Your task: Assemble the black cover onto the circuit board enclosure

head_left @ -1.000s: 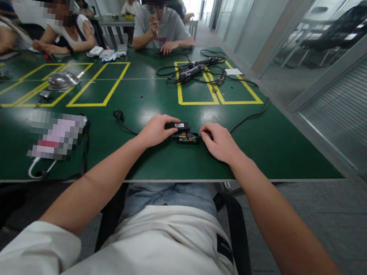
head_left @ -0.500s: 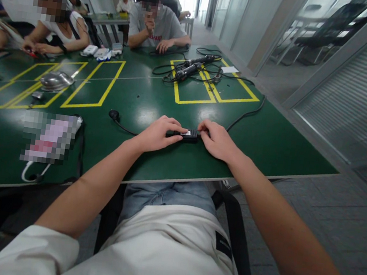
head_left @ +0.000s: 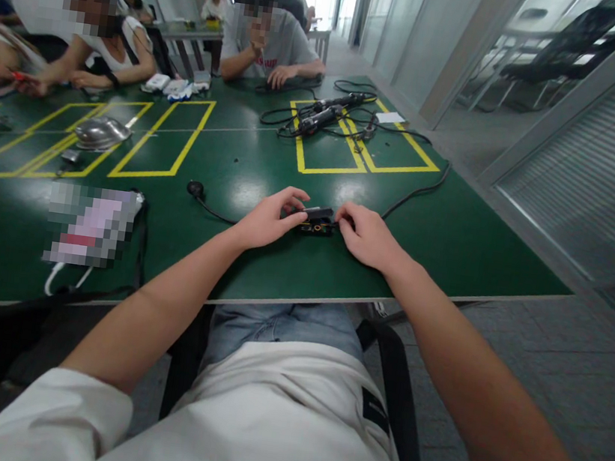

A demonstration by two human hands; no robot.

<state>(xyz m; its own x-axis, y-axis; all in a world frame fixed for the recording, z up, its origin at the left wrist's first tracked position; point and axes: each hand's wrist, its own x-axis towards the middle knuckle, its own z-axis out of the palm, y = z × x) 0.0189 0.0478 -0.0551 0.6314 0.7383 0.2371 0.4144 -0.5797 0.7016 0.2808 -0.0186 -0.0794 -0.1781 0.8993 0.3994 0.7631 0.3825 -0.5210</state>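
Note:
A small black case lies on the green table in front of me, its black cover (head_left: 319, 214) tilted up along the near side. Under the cover, inner parts with a small orange ring show in the lower half (head_left: 316, 228). My left hand (head_left: 272, 217) pinches the cover at its left end between thumb and fingers. Curled at the right end of the case is my right hand (head_left: 364, 234), its fingertips pressed together by the cable. From the left side a cord runs to a black plug (head_left: 196, 189); another black cable (head_left: 414, 192) leads off to the back right.
Black tools with tangled cables (head_left: 322, 115) lie on yellow-taped rectangles at the back. Further left are a shiny metal part (head_left: 102, 133) and a blurred, pinkish object (head_left: 98, 226) with a white cord. Several people sit around the table (head_left: 481, 246).
The case's cover has lifted, uncovering its inside. My left hand has risen slightly with it; my right hand has stayed nearly in place. The view has shifted a little.

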